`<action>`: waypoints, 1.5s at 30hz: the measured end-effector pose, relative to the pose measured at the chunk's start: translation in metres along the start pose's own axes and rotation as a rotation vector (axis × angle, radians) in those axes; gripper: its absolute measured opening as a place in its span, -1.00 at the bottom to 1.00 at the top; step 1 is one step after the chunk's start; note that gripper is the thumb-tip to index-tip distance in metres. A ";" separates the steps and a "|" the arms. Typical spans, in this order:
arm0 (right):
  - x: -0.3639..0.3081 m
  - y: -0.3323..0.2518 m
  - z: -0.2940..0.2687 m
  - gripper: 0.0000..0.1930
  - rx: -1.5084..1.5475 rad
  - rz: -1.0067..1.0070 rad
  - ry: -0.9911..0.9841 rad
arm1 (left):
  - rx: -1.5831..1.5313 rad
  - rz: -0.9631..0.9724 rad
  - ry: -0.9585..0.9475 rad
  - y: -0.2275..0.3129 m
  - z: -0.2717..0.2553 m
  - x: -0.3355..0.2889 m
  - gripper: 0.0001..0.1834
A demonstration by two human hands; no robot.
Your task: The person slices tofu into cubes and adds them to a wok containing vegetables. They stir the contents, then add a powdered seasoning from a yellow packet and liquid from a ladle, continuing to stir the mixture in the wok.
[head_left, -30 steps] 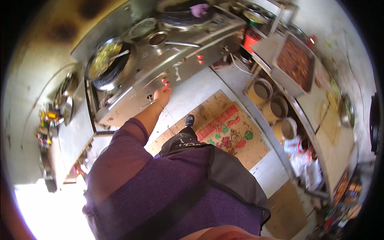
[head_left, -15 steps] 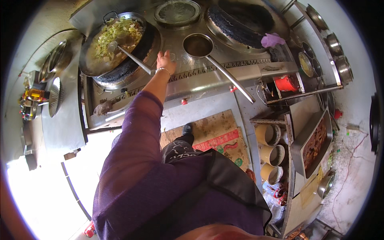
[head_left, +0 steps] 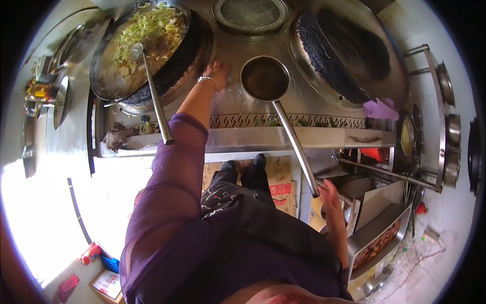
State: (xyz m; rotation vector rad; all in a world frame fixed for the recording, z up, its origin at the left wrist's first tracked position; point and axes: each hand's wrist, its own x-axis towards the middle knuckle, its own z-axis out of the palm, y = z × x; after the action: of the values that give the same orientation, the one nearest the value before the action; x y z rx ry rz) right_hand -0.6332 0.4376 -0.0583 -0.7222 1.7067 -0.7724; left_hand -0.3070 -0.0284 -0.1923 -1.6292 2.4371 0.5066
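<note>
My left hand [head_left: 216, 76], with a bracelet at its wrist, is on the metal stove top [head_left: 230, 109] between a wok and a saucepan; its fingers are spread and empty. The tilted wok [head_left: 97, 76] holds chopped cabbage [head_left: 152, 28] in brown broth. A ladle [head_left: 154, 96] leans in it, its handle pointing toward me beside my left forearm. The long-handled saucepan [head_left: 265, 78] has dark liquid inside. Near the end of its handle is my right hand [head_left: 331, 195], fingers stretched out; whether they touch the handle is unclear.
A large blackened wok [head_left: 354, 45] stands on the right burner, with a purple cloth [head_left: 380, 110] at its front edge. At the back centre is a round pot [head_left: 249, 15]. Metal bowls [head_left: 452, 129] fill the right rack, above a tray of brown food [head_left: 377, 245].
My right hand has come up into view by the saucepan handle. My left hand has lowered onto the stove top. The view has shifted, and both feet now show.
</note>
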 end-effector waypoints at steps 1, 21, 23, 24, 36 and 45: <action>0.026 -0.006 0.000 -0.38 0.051 -0.002 -0.104 | -0.004 -0.021 0.027 0.003 0.001 -0.003 -0.20; 0.134 -0.057 -0.001 -0.63 0.204 0.150 -0.622 | -0.408 -0.503 0.396 0.040 -0.006 -0.036 -0.67; 0.133 -0.057 0.001 -0.62 0.203 0.131 -0.622 | -0.419 -0.282 0.603 0.049 -0.019 -0.049 -0.64; 0.134 -0.056 0.001 -0.61 0.211 0.136 -0.615 | -0.416 -0.181 0.598 0.058 -0.025 -0.055 -0.62; 0.129 -0.057 -0.012 -0.72 0.148 0.172 -0.591 | -0.452 -0.264 0.605 0.025 -0.036 0.091 -0.30; 0.131 -0.057 -0.015 -0.73 0.176 0.239 -0.606 | -0.221 -0.491 0.318 0.022 -0.044 0.146 -0.29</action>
State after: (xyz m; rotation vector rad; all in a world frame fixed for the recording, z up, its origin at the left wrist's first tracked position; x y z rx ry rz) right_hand -0.6741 0.3028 -0.0847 -0.5444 1.1323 -0.4633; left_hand -0.3820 -0.1629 -0.1943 -2.4687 2.0997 0.4743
